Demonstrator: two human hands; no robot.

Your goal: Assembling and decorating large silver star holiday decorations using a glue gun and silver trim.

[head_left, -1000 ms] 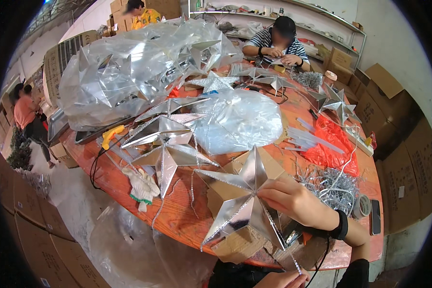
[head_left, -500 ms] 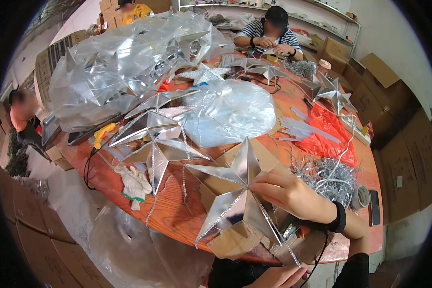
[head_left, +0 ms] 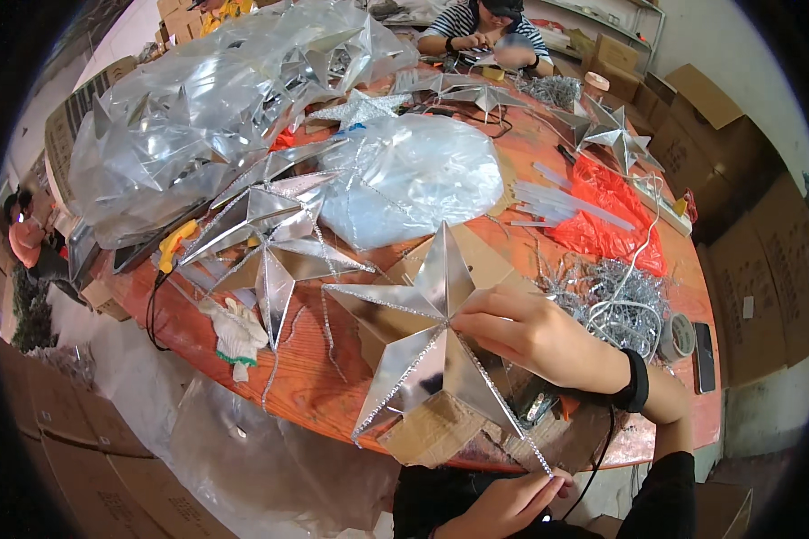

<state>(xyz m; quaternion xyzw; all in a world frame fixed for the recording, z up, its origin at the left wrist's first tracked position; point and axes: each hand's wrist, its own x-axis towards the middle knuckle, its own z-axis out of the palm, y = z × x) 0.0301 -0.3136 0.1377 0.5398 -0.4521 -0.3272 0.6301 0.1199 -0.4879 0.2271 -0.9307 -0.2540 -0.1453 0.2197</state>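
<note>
A shiny silver five-pointed star [head_left: 422,359] stands tilted near the table's front edge, with silver glitter trim along several of its ridges. At its centre my right hand [head_left: 539,337], a black band on its wrist, is closed, the fingertips pinched against the star where the ridges meet. Lower down, my left hand [head_left: 512,503] pinches the loose end of a strand of glitter trim [head_left: 537,454] that runs past the star's lower right tip. The strand looks taut. Beneath the star lie pieces of brown cardboard [head_left: 440,427]. What is under my right fingertips is hidden.
Left of the star are more silver stars [head_left: 274,287] with dangling trim, a white glove [head_left: 234,332] and a yellow-handled tool [head_left: 175,244]. Plastic bags [head_left: 413,180] lie behind. A tinsel heap [head_left: 625,314], tape roll [head_left: 677,340] and phone [head_left: 705,357] sit at right. A co-worker [head_left: 490,40] sits across.
The view has shifted, so the table's things appear higher and a little left. Both hands keep their hold on the star and strand. The person at far left now stands more upright.
</note>
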